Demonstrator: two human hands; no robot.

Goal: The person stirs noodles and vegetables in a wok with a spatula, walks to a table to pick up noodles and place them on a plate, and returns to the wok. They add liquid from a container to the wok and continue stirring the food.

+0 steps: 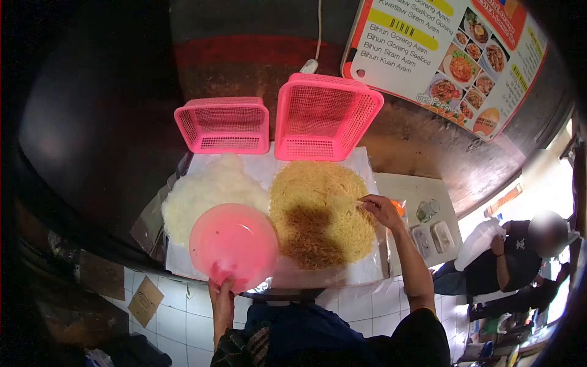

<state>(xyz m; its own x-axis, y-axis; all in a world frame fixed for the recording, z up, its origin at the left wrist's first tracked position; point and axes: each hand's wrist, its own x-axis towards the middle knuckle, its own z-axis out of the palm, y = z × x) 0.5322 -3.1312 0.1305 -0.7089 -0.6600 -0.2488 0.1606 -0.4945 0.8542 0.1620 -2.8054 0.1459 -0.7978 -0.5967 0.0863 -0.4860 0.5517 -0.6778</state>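
Observation:
A round pink plastic bowl point(233, 244) is gripped at its near rim by my left hand point(222, 306), over the near edge of the white noodles point(211, 186). My right hand point(382, 211) is closed at the right edge of a wide round heap of yellow noodles point(348, 232). A thin pale thing, too small to name, sticks out leftward from its fingers over the heap. A dark shadow lies on the heap's near part. Both heaps rest on a white-covered table point(318, 279).
Two pink mesh baskets point(223, 125) point(324, 116) stand tilted behind the heaps. To the right are a glass jar point(428, 210) and clear containers point(431, 239) on a side table. A menu board point(449, 61) leans above. Another person point(513, 257) stands at the far right.

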